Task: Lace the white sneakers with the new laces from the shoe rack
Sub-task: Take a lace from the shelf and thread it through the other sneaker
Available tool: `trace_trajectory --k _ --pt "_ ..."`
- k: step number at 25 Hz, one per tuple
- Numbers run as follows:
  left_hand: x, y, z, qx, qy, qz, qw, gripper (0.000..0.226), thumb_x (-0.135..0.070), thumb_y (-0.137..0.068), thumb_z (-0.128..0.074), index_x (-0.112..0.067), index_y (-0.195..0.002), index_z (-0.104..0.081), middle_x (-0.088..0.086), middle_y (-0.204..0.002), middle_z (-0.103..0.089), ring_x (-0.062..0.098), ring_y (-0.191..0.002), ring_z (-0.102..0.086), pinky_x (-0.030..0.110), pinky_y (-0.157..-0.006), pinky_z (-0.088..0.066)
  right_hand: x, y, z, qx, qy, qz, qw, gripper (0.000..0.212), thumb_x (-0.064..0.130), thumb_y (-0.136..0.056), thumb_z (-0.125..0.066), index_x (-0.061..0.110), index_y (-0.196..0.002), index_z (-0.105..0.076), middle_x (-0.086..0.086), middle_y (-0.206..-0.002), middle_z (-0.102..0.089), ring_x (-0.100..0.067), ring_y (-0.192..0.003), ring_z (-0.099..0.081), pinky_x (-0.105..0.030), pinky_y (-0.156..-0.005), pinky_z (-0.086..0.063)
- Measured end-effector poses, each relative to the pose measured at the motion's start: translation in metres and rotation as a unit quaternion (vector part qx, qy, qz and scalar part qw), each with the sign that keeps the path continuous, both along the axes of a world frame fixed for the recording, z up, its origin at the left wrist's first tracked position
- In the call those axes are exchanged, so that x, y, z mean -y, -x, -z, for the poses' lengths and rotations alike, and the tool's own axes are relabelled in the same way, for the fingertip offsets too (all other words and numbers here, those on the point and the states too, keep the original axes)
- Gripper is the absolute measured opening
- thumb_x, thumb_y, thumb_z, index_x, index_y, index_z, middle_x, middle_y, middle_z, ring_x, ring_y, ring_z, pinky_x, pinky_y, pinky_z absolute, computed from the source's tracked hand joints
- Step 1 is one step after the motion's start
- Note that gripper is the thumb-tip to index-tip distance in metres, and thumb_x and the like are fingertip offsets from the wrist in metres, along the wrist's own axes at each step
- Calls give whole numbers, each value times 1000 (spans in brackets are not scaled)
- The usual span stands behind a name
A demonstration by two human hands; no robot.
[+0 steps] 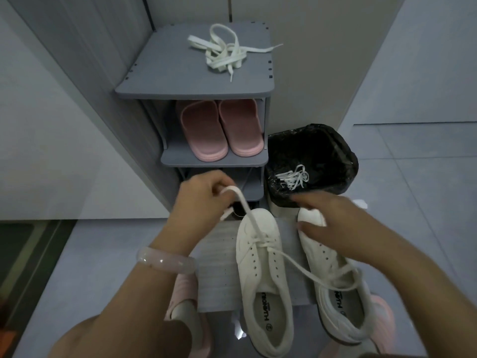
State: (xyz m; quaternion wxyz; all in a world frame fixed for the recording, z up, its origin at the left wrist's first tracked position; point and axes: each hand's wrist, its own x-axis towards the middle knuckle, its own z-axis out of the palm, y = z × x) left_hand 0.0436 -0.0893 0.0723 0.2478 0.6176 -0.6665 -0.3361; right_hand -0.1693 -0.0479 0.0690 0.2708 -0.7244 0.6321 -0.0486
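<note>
Two white sneakers stand side by side on a grey mat [216, 275]. The left sneaker [260, 280] has a white lace [245, 210] crossed through its front eyelets. My left hand [201, 200] pinches one end of that lace and holds it taut up over the toe. The lace's other end trails right across the right sneaker [333, 277]. My right hand [327, 223] hovers blurred over the right sneaker's toe, fingers spread, holding nothing. A loose bundle of white laces [224, 51] lies on top of the grey shoe rack [154, 86].
Pink slippers [222, 130] sit on the rack's middle shelf. A bin with a black liner [309, 161] stands right of the rack, with a white lace [294, 178] inside. Pink footwear [185, 306] shows at the mat's near edge. A grey wall panel rises on the left.
</note>
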Motion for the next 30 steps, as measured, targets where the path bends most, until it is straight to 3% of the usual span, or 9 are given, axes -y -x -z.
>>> trace_trajectory --k 2,5,10,14,16,19,23,28,30 --pt "-10 13 -3 -132 -113 110 978 20 0 -81 -64 -20 -77 -61 -1 -72 -63 8 -65 -59 9 -59 -47 1 -30 11 189 -12 7 982 45 26 -86 -63 35 -127 -47 16 -125 -54 3 -113 -51 -17 -94 -40" --pt "-9 13 3 -163 -124 155 966 20 -1 -80 -66 -20 -81 -59 -1 -76 -65 6 -69 -61 16 -67 -50 3 -49 15 316 -54 51 946 13 16 -87 -61 29 -88 -57 8 -77 -68 1 -73 -64 -18 -69 -49" --pt "1 -5 29 131 -77 243 958 3 -20 -86 -62 -18 -85 -65 -11 -70 -60 -2 -62 -51 8 -57 -37 14 -20 5 422 -49 217 879 25 13 -95 -48 9 -74 -61 -2 -59 -58 -8 -57 -57 -20 -69 -51" --pt "0 -5 46 173 -157 272 934 16 -18 -91 -55 -10 -92 -69 3 -85 -73 -5 -58 -53 4 -57 -39 23 2 -5 661 -68 371 648 24 17 -97 -42 11 -78 -55 7 -37 -37 -4 -38 -45 -18 -53 -52" --pt "-2 -7 51 184 -205 283 919 22 -22 -94 -50 -9 -92 -68 4 -90 -73 -7 -51 -51 6 -54 -38 25 15 -13 730 -58 376 568 19 20 -96 -42 16 -83 -55 9 -38 -38 -2 -40 -47 -17 -55 -53" --pt "-6 -8 57 207 -239 302 900 30 -27 -96 -46 -8 -93 -68 5 -91 -72 -7 -48 -50 6 -51 -36 23 21 -13 749 -5 358 557 15 18 -96 -42 19 -88 -55 10 -44 -44 -2 -48 -53 -19 -64 -55" --pt "-5 -5 61 221 -246 279 902 39 -34 -98 -40 -8 -89 -67 -5 -63 -52 3 -53 -46 14 -54 -36 25 16 0 758 36 343 554 18 15 -97 -41 20 -88 -56 9 -56 -57 -4 -67 -63 -23 -82 -55" --pt "-4 -6 65 135 -264 200 934 19 -11 -94 -49 -10 -76 -57 -1 -64 -60 3 -46 -57 12 -49 -48 27 15 12 787 45 341 511 20 14 -97 -40 25 -92 -57 11 -81 -71 -6 -95 -66 -31 -99 -44" --pt "-4 -3 68 75 -279 182 940 11 -5 -90 -55 -8 -81 -61 1 -69 -63 5 -55 -62 14 -58 -54 29 13 14 752 28 341 564 21 13 -96 -43 23 -95 -61 5 -92 -72 -13 -103 -65 -33 -101 -44"
